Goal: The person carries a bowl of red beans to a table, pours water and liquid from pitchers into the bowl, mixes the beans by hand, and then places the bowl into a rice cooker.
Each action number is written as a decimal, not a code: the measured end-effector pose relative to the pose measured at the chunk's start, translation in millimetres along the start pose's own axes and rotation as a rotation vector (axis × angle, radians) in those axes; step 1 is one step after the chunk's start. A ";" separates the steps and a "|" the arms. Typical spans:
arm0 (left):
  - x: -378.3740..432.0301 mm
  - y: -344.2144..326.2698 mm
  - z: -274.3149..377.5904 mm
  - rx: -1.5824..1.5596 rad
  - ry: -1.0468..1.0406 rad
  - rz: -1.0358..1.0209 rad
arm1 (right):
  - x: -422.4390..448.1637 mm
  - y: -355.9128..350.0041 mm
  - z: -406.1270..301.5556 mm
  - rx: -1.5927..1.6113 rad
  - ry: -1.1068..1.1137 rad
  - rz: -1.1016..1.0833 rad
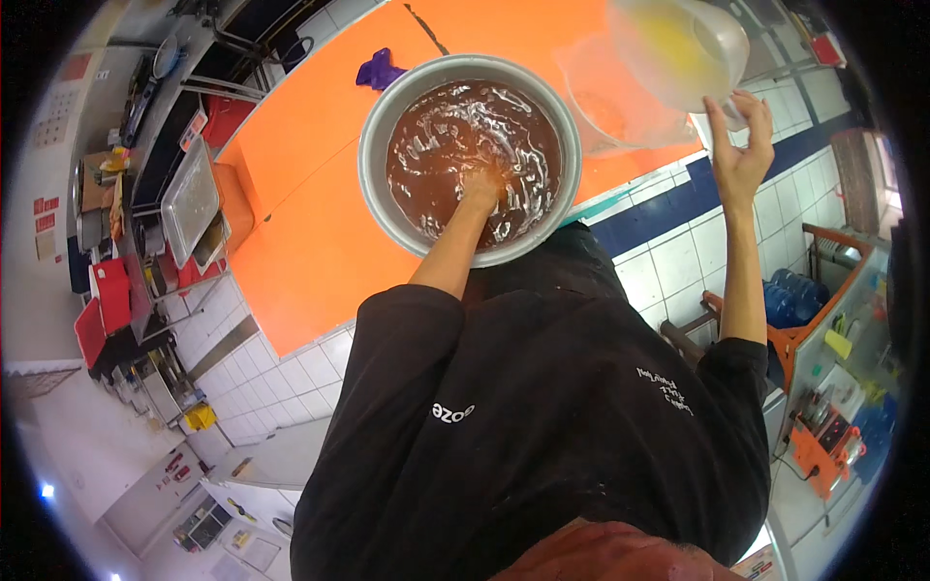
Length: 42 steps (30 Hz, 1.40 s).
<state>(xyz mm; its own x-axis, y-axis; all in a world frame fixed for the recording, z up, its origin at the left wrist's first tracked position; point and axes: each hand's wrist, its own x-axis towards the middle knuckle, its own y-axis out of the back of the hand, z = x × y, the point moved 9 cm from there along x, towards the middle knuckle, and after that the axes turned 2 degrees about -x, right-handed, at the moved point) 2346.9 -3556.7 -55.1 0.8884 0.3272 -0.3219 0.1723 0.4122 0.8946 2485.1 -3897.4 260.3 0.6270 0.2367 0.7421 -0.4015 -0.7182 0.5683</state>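
A large round metal basin [370, 181] on the orange tabletop holds glossy brown liquid [429, 152]. My left hand [481, 187] dips into this liquid near its middle. Its fingers are under the surface, so what they hold is hidden. Ripples spread around the wrist. Raised at the upper right, my right hand [745, 141] grips the handle side of a translucent plastic pitcher [716, 36], tilted on its side. Something yellow shows through the pitcher's wall. Below it, a clear plastic container [639, 120] stands on the table, right of the basin.
A crumpled purple item [379, 70] lies on the orange table [312, 240] beyond the basin. Metal trays [192, 200] lean at the table's left side. White floor tiles [679, 265] show right of the table. Blue water jugs [792, 298] stand farther right.
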 end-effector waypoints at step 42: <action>-8.0 -18.9 0.6 0.081 0.100 0.310 | -93.5 -256.0 257.7 0.768 -1.020 -0.520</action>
<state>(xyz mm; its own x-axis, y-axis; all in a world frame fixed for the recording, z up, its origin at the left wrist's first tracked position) 2336.8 -3567.6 -69.2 0.8586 0.5096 -0.0554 -0.0631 0.2123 0.9752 2701.2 -3904.3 -46.2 0.9310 0.2461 -0.2698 0.2845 -0.9520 0.1134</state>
